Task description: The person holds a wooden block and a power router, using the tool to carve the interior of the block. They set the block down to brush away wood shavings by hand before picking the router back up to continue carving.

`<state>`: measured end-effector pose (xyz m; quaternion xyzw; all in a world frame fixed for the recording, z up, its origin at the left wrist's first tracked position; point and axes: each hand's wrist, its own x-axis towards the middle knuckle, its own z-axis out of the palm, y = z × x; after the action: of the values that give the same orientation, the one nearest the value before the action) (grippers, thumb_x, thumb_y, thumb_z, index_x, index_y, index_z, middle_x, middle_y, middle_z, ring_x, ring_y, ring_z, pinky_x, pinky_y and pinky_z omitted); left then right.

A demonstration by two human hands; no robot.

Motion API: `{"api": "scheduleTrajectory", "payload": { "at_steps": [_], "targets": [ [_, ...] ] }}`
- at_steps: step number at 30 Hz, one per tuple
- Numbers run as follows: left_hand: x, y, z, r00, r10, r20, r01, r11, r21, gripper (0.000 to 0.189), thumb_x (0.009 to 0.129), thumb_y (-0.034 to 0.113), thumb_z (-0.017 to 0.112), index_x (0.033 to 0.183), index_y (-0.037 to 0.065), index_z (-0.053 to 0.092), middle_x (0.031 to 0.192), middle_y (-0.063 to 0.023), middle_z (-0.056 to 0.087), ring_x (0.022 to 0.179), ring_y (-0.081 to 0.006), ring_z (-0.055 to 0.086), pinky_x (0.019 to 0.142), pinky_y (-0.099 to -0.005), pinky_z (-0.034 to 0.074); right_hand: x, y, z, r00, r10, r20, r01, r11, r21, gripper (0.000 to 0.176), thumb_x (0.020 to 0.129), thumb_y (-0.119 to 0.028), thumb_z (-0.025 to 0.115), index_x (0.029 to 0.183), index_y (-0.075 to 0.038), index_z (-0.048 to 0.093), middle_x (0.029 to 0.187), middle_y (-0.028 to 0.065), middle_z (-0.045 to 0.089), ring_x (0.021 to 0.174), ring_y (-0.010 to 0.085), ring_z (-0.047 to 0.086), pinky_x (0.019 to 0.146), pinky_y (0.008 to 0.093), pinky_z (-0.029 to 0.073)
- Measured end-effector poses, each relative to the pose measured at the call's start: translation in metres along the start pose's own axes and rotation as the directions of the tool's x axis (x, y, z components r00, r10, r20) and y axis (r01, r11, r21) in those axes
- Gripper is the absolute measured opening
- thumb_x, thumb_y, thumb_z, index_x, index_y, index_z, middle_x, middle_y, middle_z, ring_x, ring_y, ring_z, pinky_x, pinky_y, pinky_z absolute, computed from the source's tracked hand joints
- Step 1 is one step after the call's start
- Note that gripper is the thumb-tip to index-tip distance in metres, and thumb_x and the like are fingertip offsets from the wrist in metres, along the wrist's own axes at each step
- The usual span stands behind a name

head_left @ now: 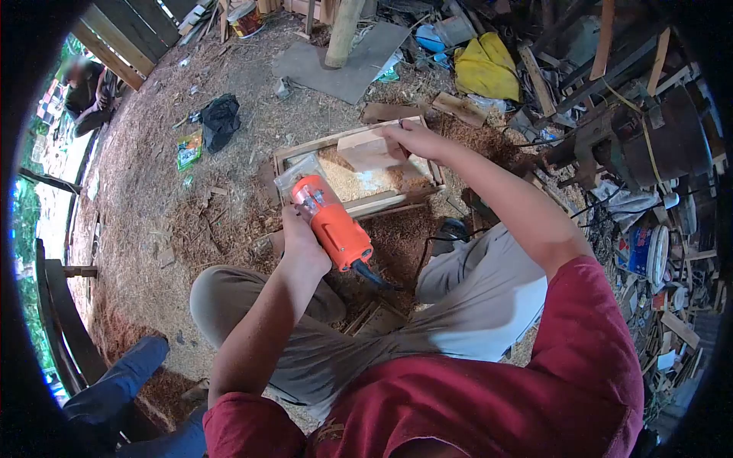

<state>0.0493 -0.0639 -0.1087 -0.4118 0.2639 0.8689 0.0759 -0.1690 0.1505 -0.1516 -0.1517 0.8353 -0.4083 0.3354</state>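
An orange power tool (336,229) with a clear base and a dark cord is gripped in my left hand (300,240), tilted over the near left corner of a shallow wooden frame (374,204). My right hand (416,141) reaches to the frame's far right part, its fingers closed at the end of a pale wooden block (370,149). The block lies over the frame, which holds sawdust. Part of my right hand's grip on the block is hidden.
A person (88,95) sits at the far left. Blue-jeaned legs (126,374) show at lower left. Beyond the frame are a black bag (220,122), a grey sheet (336,65) and a yellow cloth (489,67). Scrap and a white bucket (655,256) line the right.
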Motion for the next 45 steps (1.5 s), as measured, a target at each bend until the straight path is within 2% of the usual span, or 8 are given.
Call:
{"api": "scheduleTrajectory", "payload": {
  "at_steps": [4,9,13,22,28,34,40,45],
  "targets": [
    [-0.004,-0.001,0.006,1.000,-0.014,-0.027,0.014,1.000,0.013,0.057,0.100,0.053,0.016,0.113,0.009,0.051,0.099,-0.0140,0.060,0.090,-0.0354,0.062,0.080,-0.0583,0.052,-0.032,-0.024,0.010,0.997,0.083,0.007,-0.082,0.971,0.222,0.058,0.096,-0.063,0.043,0.079,-0.010,0.056,0.068,-0.0008,0.050,0.062,0.0119,0.044,0.058,0.0291,0.036],
    [-0.010,-0.002,0.010,0.998,-0.026,-0.063,0.027,1.000,0.006,0.053,0.100,0.051,0.019,0.110,0.009,0.051,0.098,-0.0139,0.060,0.089,-0.0339,0.062,0.081,-0.0552,0.053,0.029,0.048,0.012,0.939,0.124,-0.320,-0.097,0.990,0.098,0.060,0.094,-0.062,0.051,0.091,-0.003,0.062,0.080,0.0049,0.064,0.072,0.0178,0.060,0.067,0.0348,0.048],
    [-0.005,-0.003,0.006,0.999,0.013,-0.033,-0.012,0.999,0.043,0.051,0.099,0.050,0.022,0.110,0.010,0.052,0.098,-0.0133,0.060,0.089,-0.0330,0.062,0.080,-0.0545,0.053,0.008,0.047,0.000,0.940,-0.075,-0.332,-0.019,0.962,-0.272,0.094,0.081,-0.067,0.064,0.124,0.016,0.050,0.118,0.0311,0.062,0.116,0.0406,0.061,0.096,0.0429,0.049],
    [-0.007,-0.004,0.008,1.000,0.013,-0.011,-0.012,0.999,0.053,0.048,0.098,0.048,0.024,0.108,0.009,0.051,0.095,-0.0122,0.060,0.085,-0.0329,0.063,0.077,-0.0555,0.053,-0.004,0.034,0.008,0.937,-0.102,-0.335,0.006,0.961,-0.276,0.094,0.066,-0.050,0.084,0.123,0.013,0.044,0.119,0.0274,0.061,0.111,0.0357,0.063,0.094,0.0416,0.050],
    [-0.003,-0.005,0.002,1.000,-0.006,0.012,0.006,0.999,0.044,0.049,0.099,0.048,0.023,0.108,0.009,0.051,0.095,-0.0129,0.060,0.084,-0.0337,0.062,0.076,-0.0562,0.054,-0.027,-0.010,0.006,0.849,-0.344,-0.401,0.207,0.915,-0.347,0.063,0.069,-0.030,0.085,0.111,-0.002,0.047,0.101,0.0216,0.064,0.099,0.0389,0.065,0.082,0.0465,0.050],
    [-0.001,-0.005,0.000,1.000,-0.003,-0.007,0.004,1.000,0.026,0.050,0.099,0.049,0.022,0.109,0.009,0.051,0.095,-0.0136,0.060,0.085,-0.0353,0.062,0.077,-0.0582,0.053,-0.018,-0.001,0.000,0.778,-0.626,-0.043,0.500,0.661,-0.560,0.036,0.073,-0.003,0.071,0.103,-0.003,0.051,0.096,0.0204,0.065,0.095,0.0420,0.063,0.078,0.0496,0.049],
    [0.000,-0.004,-0.002,1.000,0.023,-0.012,-0.023,1.000,0.013,0.055,0.100,0.053,0.020,0.111,0.009,0.051,0.099,-0.0136,0.060,0.089,-0.0351,0.062,0.080,-0.0582,0.052,-0.031,0.001,0.012,0.787,-0.598,0.152,0.483,0.443,-0.755,0.036,0.070,0.006,0.065,0.103,-0.004,0.054,0.102,0.0164,0.065,0.102,0.0382,0.061,0.088,0.0467,0.048],
    [-0.008,-0.003,0.006,0.999,-0.012,-0.030,0.012,1.000,0.010,0.055,0.100,0.051,0.019,0.114,0.009,0.051,0.100,-0.0136,0.060,0.090,-0.0353,0.062,0.081,-0.0575,0.052,-0.029,0.011,0.013,0.767,-0.609,0.203,0.517,0.398,-0.758,0.035,0.073,-0.009,0.073,0.103,-0.003,0.055,0.100,0.0155,0.064,0.100,0.0375,0.062,0.086,0.0443,0.048]
  ]
}}
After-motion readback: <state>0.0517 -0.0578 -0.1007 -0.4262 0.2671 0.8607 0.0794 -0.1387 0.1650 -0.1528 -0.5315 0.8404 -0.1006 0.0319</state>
